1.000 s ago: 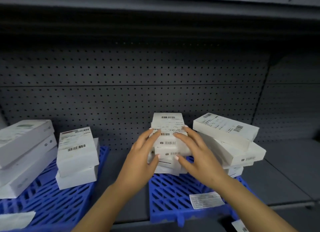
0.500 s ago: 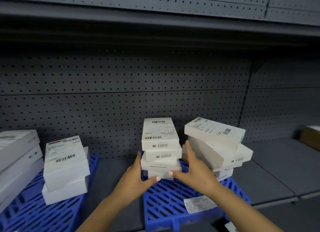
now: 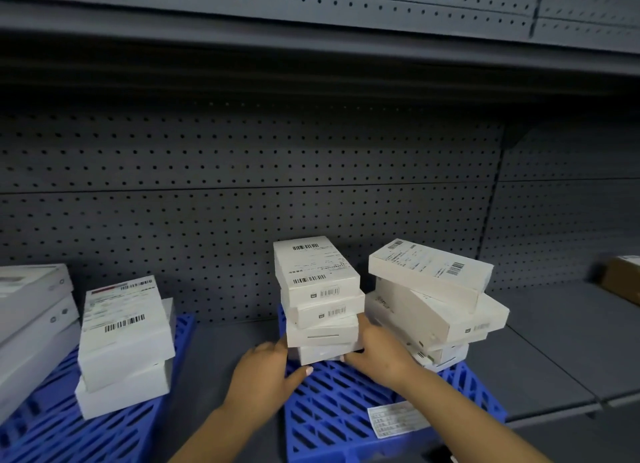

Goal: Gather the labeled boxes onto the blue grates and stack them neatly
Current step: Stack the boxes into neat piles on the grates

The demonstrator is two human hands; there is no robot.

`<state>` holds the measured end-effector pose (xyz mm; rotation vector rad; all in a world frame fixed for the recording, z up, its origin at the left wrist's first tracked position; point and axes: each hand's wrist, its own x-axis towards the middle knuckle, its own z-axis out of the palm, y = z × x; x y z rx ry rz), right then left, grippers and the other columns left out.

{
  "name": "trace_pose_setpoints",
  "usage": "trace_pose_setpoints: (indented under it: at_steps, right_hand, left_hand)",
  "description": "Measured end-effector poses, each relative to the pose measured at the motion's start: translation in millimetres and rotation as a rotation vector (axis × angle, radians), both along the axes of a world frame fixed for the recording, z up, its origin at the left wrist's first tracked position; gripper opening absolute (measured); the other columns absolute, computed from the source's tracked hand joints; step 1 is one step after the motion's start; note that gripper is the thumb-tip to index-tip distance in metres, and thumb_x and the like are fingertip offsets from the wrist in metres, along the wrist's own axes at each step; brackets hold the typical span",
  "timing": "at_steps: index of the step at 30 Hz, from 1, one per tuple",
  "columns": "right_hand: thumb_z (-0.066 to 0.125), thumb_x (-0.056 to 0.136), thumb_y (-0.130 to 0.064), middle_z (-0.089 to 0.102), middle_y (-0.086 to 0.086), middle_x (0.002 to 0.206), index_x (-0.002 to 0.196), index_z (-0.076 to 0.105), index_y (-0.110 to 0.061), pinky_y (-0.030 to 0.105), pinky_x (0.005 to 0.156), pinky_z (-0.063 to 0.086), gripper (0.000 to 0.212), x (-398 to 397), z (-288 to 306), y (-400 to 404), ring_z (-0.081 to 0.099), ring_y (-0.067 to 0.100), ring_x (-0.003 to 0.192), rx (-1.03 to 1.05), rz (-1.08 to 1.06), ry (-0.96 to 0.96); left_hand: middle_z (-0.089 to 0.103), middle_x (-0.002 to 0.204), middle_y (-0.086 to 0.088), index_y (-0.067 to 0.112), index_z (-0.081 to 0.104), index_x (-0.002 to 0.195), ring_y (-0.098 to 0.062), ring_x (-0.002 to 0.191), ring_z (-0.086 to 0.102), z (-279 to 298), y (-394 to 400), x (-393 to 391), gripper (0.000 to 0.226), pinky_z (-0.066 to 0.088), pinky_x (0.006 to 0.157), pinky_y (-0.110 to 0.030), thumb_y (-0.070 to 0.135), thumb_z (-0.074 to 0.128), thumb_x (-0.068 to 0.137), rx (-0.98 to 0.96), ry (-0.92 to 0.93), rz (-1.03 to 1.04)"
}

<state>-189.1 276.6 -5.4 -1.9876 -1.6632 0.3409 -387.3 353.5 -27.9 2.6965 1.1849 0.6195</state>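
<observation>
- Four white boxes formed the middle stack (image 3: 320, 301) on the right grate (image 3: 332, 414), each box slightly askew from the one beneath
- Left hand (image 3: 266, 372) lay at the stack's lower left corner, fingers against the side of the bottom box (image 3: 323, 353), thumb stretched along the grate toward the box front; whether the fingers curled round the corner could not be told
- Right hand (image 3: 377, 353) pressed the stack's right side at the level of the two lowest boxes, fingers fairly straight, fingertips (image 3: 348, 358) at the bottom box's front right corner
- Top box (image 3: 315, 267) bore a label with barcodes, facing up
- Right stack (image 3: 433, 303) stood just beside the middle stack on the same grate, its boxes turned at differing angles, the uppermost one labeled and tilted
- Loose label (image 3: 398, 419) lay flat on the grate near its front edge, under the right forearm
- Left grate (image 3: 104, 435) carried a two-box stack (image 3: 124, 345), labeled on top, and at the frame's left edge a pile of larger boxes (image 3: 31, 320)
- Grey shelf (image 3: 554, 352) supported both grates, with bare shelf showing between them; a perforated back panel (image 3: 242, 185) rose behind
- Brown carton (image 3: 621, 279) sat on the shelf at far right, well apart from the stacks
</observation>
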Motion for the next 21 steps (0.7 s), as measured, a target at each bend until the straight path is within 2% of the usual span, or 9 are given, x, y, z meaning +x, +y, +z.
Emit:
trace_pose_setpoints:
  at_steps: [5,8,11,12,14,15,17,19,21]
  right_hand:
    - [0.06,0.085,-0.019,0.063,-0.005,0.111,0.133,0.04,-0.019,0.006,0.062,0.039,0.052,5.6,-1.0,7.9,0.058,0.01,0.094,-0.007,0.002,0.017]
    - [0.061,0.086,-0.021,0.062,-0.002,0.115,0.134,0.038,-0.021,0.022,0.078,0.048,0.054,6.6,0.8,11.7,0.059,0.015,0.101,-0.012,0.005,0.023]
    - [0.062,0.085,-0.021,0.064,0.001,0.113,0.132,0.039,-0.02,0.03,0.083,0.049,0.052,7.9,3.1,15.2,0.06,0.017,0.1,-0.03,0.011,0.015]
    - [0.063,0.085,-0.022,0.065,0.001,0.113,0.131,0.04,-0.021,0.032,0.084,0.05,0.051,8.4,3.3,16.0,0.06,0.017,0.1,-0.033,0.017,0.015]
    - [0.063,0.085,-0.023,0.065,0.001,0.111,0.131,0.04,-0.022,0.033,0.084,0.05,0.051,9.3,3.0,17.2,0.06,0.016,0.098,-0.038,0.02,0.019]
    - [0.063,0.085,-0.023,0.065,0.001,0.111,0.131,0.04,-0.022,0.033,0.084,0.05,0.052,9.6,2.8,17.4,0.06,0.016,0.098,-0.04,0.018,0.02]
    - [0.062,0.085,-0.023,0.065,0.001,0.11,0.132,0.039,-0.021,0.032,0.084,0.05,0.052,9.7,2.8,17.1,0.06,0.016,0.098,-0.041,0.018,0.018]
    - [0.063,0.085,-0.023,0.065,0.001,0.111,0.134,0.037,-0.021,0.034,0.084,0.051,0.055,9.4,3.1,16.6,0.06,0.017,0.098,-0.034,0.024,0.023]
    - [0.063,0.085,-0.025,0.065,0.002,0.111,0.137,0.033,-0.021,0.036,0.085,0.051,0.06,9.1,3.1,15.9,0.06,0.018,0.098,-0.027,0.032,0.023]
  left_hand:
    - [0.063,0.103,0.002,0.019,0.055,0.115,-0.014,0.096,0.057,1.3,0.5,2.7,0.033,0.039,0.084,-0.023,0.042,0.044,0.096,0.155,0.089,0.042]
    - [0.065,0.093,0.001,0.017,0.06,0.103,-0.016,0.088,0.059,6.7,3.3,3.9,0.03,0.04,0.082,-0.025,0.041,0.046,0.094,0.202,0.074,0.012]
    - [0.066,0.085,-0.001,0.015,0.061,0.098,-0.017,0.08,0.06,3.9,8.7,5.6,0.026,0.042,0.077,-0.027,0.038,0.052,0.091,0.219,0.077,0.014]
    - [0.065,0.075,0.0,0.013,0.064,0.09,-0.017,0.071,0.061,3.6,10.1,5.4,0.023,0.044,0.071,-0.026,0.036,0.062,0.086,0.223,0.104,0.021]
    - [0.054,0.048,0.004,0.016,0.065,0.065,-0.013,0.044,0.052,0.9,13.7,5.2,0.027,0.043,0.051,-0.023,0.029,0.087,0.055,0.279,0.171,0.018]
    - [0.047,0.04,0.005,0.017,0.063,0.057,-0.012,0.037,0.046,0.5,15.0,5.7,0.034,0.041,0.044,-0.022,0.022,0.091,0.04,0.319,0.188,0.023]
    - [0.043,0.037,0.006,0.019,0.061,0.053,-0.012,0.033,0.043,-1.7,17.9,7.4,0.04,0.039,0.04,-0.02,0.016,0.092,0.029,0.364,0.176,0.035]
    - [0.048,0.042,0.007,0.019,0.064,0.059,-0.012,0.039,0.047,0.0,15.9,6.4,0.034,0.04,0.044,-0.022,0.028,0.092,0.042,0.31,0.161,0.017]
    - [0.057,0.062,0.005,0.02,0.066,0.087,-0.014,0.06,0.056,4.2,11.9,3.5,0.037,0.04,0.06,-0.025,0.054,0.07,0.074,0.29,0.128,0.008]
